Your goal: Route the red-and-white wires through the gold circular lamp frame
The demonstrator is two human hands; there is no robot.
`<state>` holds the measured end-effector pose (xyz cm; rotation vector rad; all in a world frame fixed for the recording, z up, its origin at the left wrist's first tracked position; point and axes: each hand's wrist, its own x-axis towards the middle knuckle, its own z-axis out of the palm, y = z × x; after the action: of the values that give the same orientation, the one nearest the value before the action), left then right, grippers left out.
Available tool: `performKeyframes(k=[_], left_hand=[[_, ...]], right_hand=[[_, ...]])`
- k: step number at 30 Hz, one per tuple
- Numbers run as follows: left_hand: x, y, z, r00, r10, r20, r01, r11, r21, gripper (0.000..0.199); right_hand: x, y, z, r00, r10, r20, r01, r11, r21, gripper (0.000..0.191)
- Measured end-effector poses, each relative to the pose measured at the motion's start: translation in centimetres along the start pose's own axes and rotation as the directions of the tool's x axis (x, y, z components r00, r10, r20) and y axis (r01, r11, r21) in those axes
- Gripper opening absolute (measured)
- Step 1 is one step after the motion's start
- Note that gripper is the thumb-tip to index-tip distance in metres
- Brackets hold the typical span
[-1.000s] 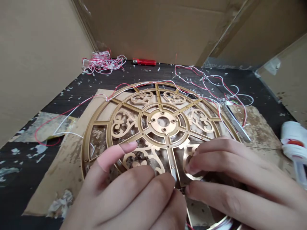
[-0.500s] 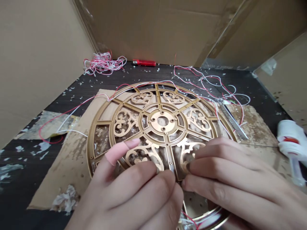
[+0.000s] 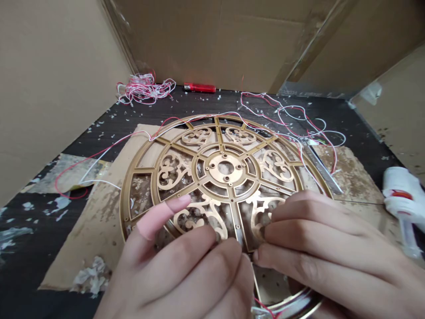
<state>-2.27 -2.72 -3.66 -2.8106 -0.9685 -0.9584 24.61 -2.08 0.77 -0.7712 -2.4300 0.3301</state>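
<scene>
A round gold openwork frame [image 3: 231, 212] with spokes, scrolls and a hub lies flat in front of me. My left hand [image 3: 186, 270] rests over its near part, index finger stretched out in a pink finger cover [image 3: 151, 219] and the other fingers curled together. Opposite it, my right hand [image 3: 318, 239] is closed over the near right part, its thumb and fingertips by a spoke. Whatever is pinched between the fingertips is hidden. Red and white wire [image 3: 195, 117] runs along the far rim, and more wire [image 3: 265, 308] shows at the near rim below my hands.
Under the frame lies stained cardboard [image 3: 79, 235]. A tangled wire bundle [image 3: 142, 88] and a red cylinder [image 3: 199, 87] sit at the back. On the right are a metal strip [image 3: 323, 170] and a white bottle [image 3: 402, 190]. Cardboard walls [image 3: 206, 44] enclose the dark table.
My left hand has shifted slightly left and down. The right fingertips have slid a little to the right. The frame stays in nearly the same place.
</scene>
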Motion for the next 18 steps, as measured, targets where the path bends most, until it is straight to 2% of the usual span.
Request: performKeyframes(k=[8,10,14,18], left_hand=[[-0.30,0.07,0.30,1.000,0.009,-0.002,-0.009,1.000,-0.005,0.021],[-0.39,0.06,0.36,1.000,0.011,-0.002,-0.011,1.000,-0.006,0.021],[-0.46,-0.02,0.39,1.000,0.013,-0.005,-0.013,1.000,-0.008,0.021],[-0.29,-0.13,0.27,1.000,0.018,-0.009,-0.018,1.000,-0.012,0.020]], right_hand=[[-0.54,0.16,0.20,0.993,-0.036,-0.109,0.024,0.994,-0.104,0.023],[-0.37,0.26,0.20,0.995,-0.032,-0.091,0.021,0.993,-0.115,0.024],[0.11,0.39,0.21,1.000,-0.016,-0.016,0.016,1.000,-0.007,0.032],[-0.15,0.33,0.41,1.000,0.011,0.004,-0.011,0.999,0.033,0.032]])
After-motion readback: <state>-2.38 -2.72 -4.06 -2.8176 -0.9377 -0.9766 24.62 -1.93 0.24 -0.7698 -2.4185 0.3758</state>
